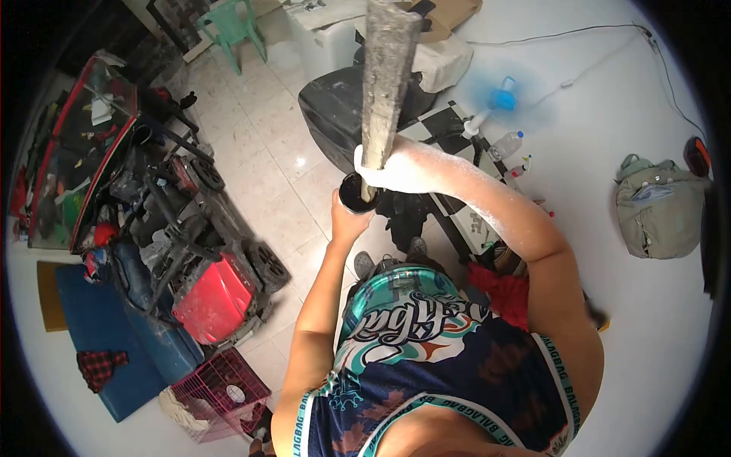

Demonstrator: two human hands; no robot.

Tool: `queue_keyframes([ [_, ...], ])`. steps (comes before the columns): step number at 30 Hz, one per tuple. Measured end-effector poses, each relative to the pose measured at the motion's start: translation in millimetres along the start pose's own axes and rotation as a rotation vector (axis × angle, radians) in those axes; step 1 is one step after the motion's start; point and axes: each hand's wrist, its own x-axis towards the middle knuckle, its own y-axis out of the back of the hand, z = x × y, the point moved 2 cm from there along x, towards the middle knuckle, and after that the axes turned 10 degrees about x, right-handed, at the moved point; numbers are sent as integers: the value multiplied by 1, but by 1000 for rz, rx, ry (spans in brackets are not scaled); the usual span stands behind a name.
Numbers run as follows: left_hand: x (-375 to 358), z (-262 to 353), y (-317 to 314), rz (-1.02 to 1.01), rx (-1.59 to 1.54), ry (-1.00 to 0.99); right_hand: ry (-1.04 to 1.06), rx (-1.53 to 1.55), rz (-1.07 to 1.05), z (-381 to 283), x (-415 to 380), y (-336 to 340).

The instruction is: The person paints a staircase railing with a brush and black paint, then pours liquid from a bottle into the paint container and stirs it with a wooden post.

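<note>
My right hand (396, 169), coated in white powder, is closed around a long flat stick (387, 84). The stick is rough, grey and speckled on its wide upper part and pale wood-coloured lower down. Its narrow lower end reaches into the mouth of a round black cup (355, 195). My left hand (349, 221) wraps around the cup from below. The inside of the cup is dark, and its contents cannot be made out. Both hands are in front of my body, above the tiled floor.
A black padded seat (331, 107) and a black-and-white checkered table (442, 126) with bottles lie beyond my hands. To the left are a dismantled red vehicle (217, 301), a blue bench (114, 358) and a pink cage (221, 388). A green backpack (659, 206) is at the right.
</note>
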Motion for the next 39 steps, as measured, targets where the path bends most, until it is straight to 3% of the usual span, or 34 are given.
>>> queue_keyframes([
  [10, 1, 6, 0, -48, 45, 28, -216, 76, -22, -5, 7, 4],
  [11, 1, 9, 0, -55, 34, 39, 7, 37, 6, 11, 7, -2],
  [15, 3, 12, 1, -41, -26, 40, -153, 95, -47, 2, 4, 0],
  [19, 2, 4, -1, -59, 24, 68, -4, 27, 37, 15, 9, -6],
  [22, 1, -1, -1, -55, 26, 69, -41, -28, -42, 1, 4, 0],
  [23, 1, -4, -2, -59, 7, 68, 8, -34, 4, 11, 3, -1],
  [26, 0, -8, -2, -63, 40, 41, -107, 78, 77, 10, 4, 1],
  [27, 0, -8, -1, -58, 71, 32, 55, 69, 100, 12, 7, -3],
  [30, 3, -9, -2, -39, 27, 2, -43, 3, -72, 16, 4, -3],
  [34, 4, -12, 2, -37, 67, -5, -169, 70, 57, 7, 6, -1],
  [35, 6, -11, 1, -44, 56, 1, -73, 105, 63, 15, 6, -6],
  [38, 6, -3, 4, 27, -20, -20, -56, 89, -52, 9, 6, -4],
  [39, 5, -3, 3, 57, -34, -48, -93, 26, -3, 8, 6, -3],
])
